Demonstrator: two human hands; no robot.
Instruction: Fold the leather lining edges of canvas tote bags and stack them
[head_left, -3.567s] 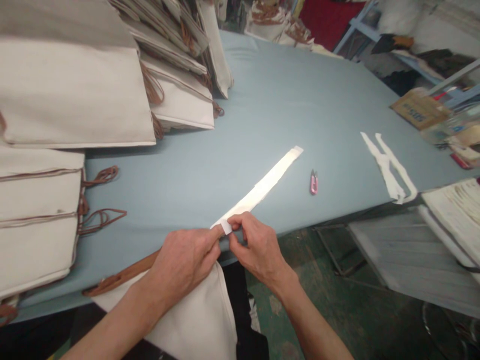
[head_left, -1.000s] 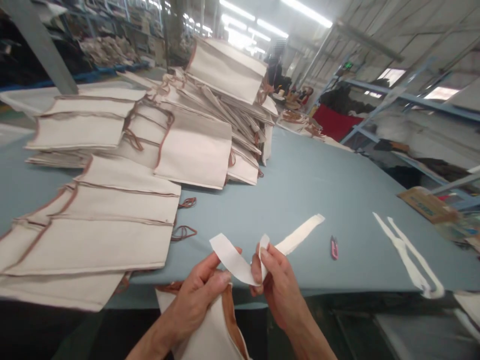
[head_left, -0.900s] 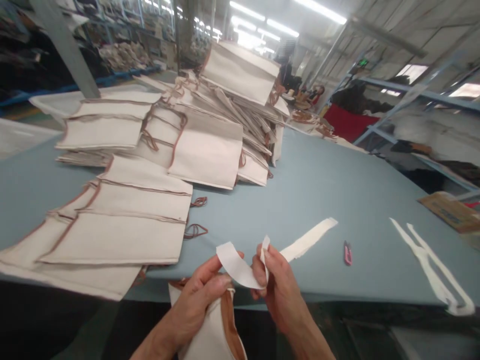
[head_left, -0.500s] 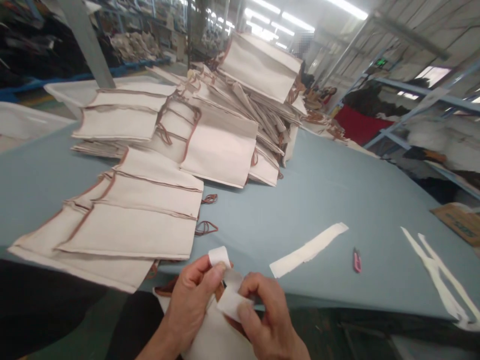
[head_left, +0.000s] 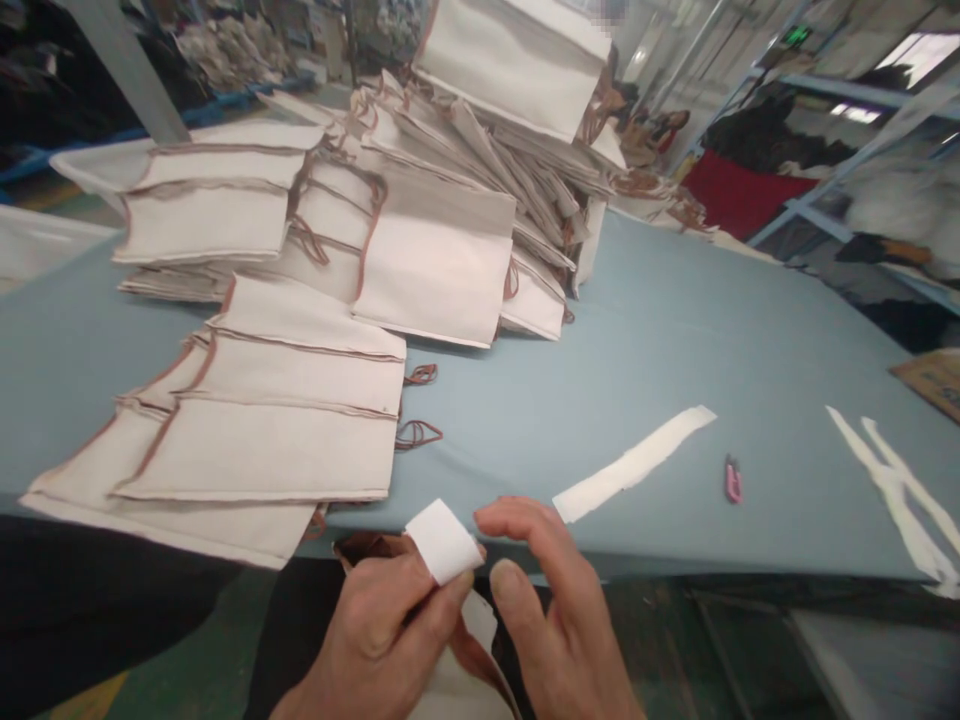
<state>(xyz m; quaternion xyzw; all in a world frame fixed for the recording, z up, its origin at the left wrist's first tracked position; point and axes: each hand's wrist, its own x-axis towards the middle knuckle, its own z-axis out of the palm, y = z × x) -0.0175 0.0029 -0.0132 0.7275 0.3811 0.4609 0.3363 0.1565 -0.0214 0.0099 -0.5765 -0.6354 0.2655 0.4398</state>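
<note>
My left hand (head_left: 382,625) is closed, thumb against fingers, with a short piece of white tape (head_left: 444,542) lying over its index fingertip. Beside it on the right, my right hand (head_left: 559,610) has thumb and index finger apart, and nothing shows between them. Below both hands a cream fabric bag with brown trim (head_left: 461,685) rests at my lap, partly covered by the hands. A smaller white bit (head_left: 478,618) shows under the left thumb, against the bag; whether it is stuck there I cannot tell.
Cream bags with brown edging (head_left: 277,445) lie overlapped on the blue-green table (head_left: 637,340), with a taller pile (head_left: 480,140) behind. To the right are a white strip (head_left: 634,462), small pink thread snips (head_left: 733,480) and forked white strips (head_left: 892,490). Shelving stands at the far right.
My right hand has let go of the white piece it was pinching and opened. The white tape over my left fingertip now faces up more fully. The view has tilted downward.
</note>
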